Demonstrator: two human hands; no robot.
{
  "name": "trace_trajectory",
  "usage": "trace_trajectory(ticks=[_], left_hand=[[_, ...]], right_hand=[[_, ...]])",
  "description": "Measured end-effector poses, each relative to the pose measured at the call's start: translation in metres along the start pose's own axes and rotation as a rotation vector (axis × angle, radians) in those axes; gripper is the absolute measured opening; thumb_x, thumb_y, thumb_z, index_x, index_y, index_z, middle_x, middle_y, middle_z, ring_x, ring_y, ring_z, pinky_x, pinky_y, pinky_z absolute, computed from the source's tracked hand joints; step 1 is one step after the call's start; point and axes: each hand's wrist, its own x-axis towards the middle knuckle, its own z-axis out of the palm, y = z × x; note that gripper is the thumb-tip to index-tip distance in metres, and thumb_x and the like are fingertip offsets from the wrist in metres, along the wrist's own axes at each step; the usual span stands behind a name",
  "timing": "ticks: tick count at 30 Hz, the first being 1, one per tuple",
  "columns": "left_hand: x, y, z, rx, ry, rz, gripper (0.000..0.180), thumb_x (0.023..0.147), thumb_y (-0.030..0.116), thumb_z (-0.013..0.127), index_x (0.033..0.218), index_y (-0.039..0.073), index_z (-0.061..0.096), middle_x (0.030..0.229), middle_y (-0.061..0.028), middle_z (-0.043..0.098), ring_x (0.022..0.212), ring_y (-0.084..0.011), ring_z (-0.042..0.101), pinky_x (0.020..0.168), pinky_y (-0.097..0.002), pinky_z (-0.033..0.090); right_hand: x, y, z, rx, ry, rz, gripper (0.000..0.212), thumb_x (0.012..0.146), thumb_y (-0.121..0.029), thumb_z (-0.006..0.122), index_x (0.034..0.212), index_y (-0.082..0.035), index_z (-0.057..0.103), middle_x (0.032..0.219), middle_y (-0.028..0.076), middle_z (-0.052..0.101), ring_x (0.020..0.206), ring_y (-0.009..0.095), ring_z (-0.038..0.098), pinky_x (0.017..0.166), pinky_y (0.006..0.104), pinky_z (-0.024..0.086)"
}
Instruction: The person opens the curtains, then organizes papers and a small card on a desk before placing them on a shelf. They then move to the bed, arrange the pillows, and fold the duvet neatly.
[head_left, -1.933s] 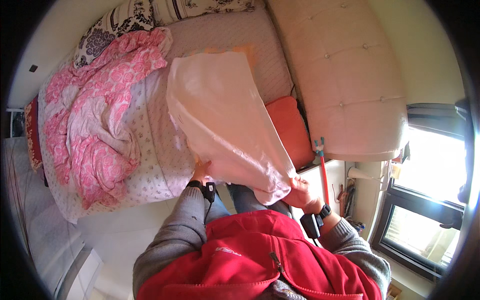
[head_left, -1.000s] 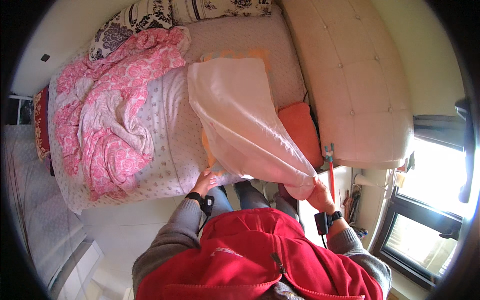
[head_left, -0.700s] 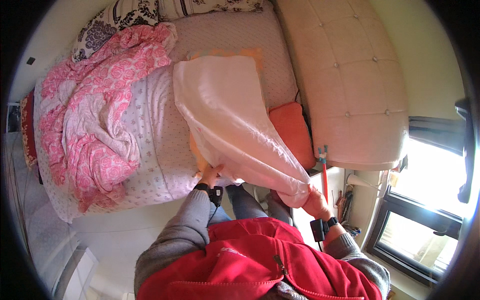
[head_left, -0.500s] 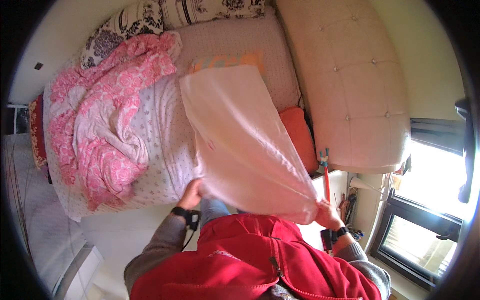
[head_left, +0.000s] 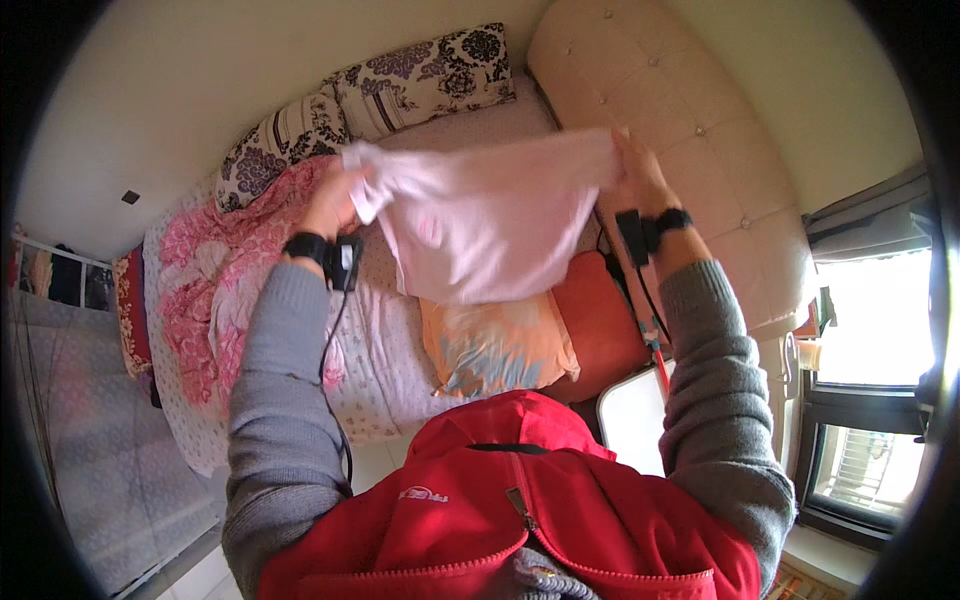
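Person's L hand (head_left: 338, 198) and R hand (head_left: 642, 178) hold a pale pink cloth (head_left: 495, 225) up over the bed (head_left: 372, 400), arms stretched fwd. L fingers are clamped on cloth's upper L corner, bunched there w/ a flap hanging by the wrist; R fingers are closed on upper R corner, a bit blurred. Cloth hangs btwn the hands, its top edge slack, lower edge just above or on an orange pillow (head_left: 495, 345) nr bed's near edge; can't tell if they touch. A red cushion (head_left: 605, 325) sits beside that pillow, at bed's near R corner. Pink floral quilt (head_left: 235, 270) is heaped along bed's L side; two b/w patterned pillows (head_left: 420, 80) lie at far edge. Beige tufted headboard (head_left: 690, 150) stands along R edge; white tabletop (head_left: 632, 415) is just off near R corner.
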Motion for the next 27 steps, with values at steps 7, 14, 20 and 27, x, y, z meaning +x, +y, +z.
trace_trajectory(ticks=[7,14,20,27], left_hand=[[0.022,0.100,0.020,0.055,0.054,0.494,0.040,0.087,-0.002,0.056,0.125,0.003,0.046,0.118,-0.0115,0.056,0.105,-0.0236,0.058,0.089,-0.0371,0.050],[-0.049,-0.025,-0.024,0.253,0.301,0.180,0.048,0.086,-0.001,0.056,0.131,0.004,0.042,0.124,-0.0124,0.054,0.110,-0.0235,0.054,0.093,-0.0376,0.047],[-0.103,-0.199,-0.081,0.372,0.315,-0.174,0.046,0.080,-0.002,0.061,0.124,0.003,0.048,0.107,-0.0073,0.060,0.093,-0.0181,0.059,0.083,-0.0316,0.049],[-0.179,-0.368,-0.105,0.593,0.264,-0.567,0.045,0.073,0.000,0.066,0.116,-0.002,0.052,0.093,-0.0103,0.063,0.072,-0.0169,0.061,0.060,-0.0305,0.052]], right_hand=[[0.017,-0.077,0.011,0.213,0.075,-0.328,0.027,0.094,-0.027,0.053,0.103,-0.001,0.055,0.089,0.003,0.058,0.076,0.012,0.054,0.065,0.0270,0.046],[-0.044,0.052,-0.018,0.191,0.040,-0.027,0.025,0.096,-0.022,0.051,0.107,0.000,0.057,0.090,0.004,0.062,0.077,0.010,0.058,0.067,0.0263,0.048],[-0.102,0.208,-0.056,-0.054,0.164,0.207,0.030,0.095,-0.025,0.052,0.107,0.001,0.057,0.089,0.002,0.059,0.079,0.010,0.052,0.069,0.0262,0.044],[-0.184,0.341,-0.095,-0.448,0.317,0.495,0.031,0.090,-0.023,0.057,0.103,0.005,0.059,0.084,0.008,0.063,0.079,0.017,0.057,0.069,0.0331,0.046]])
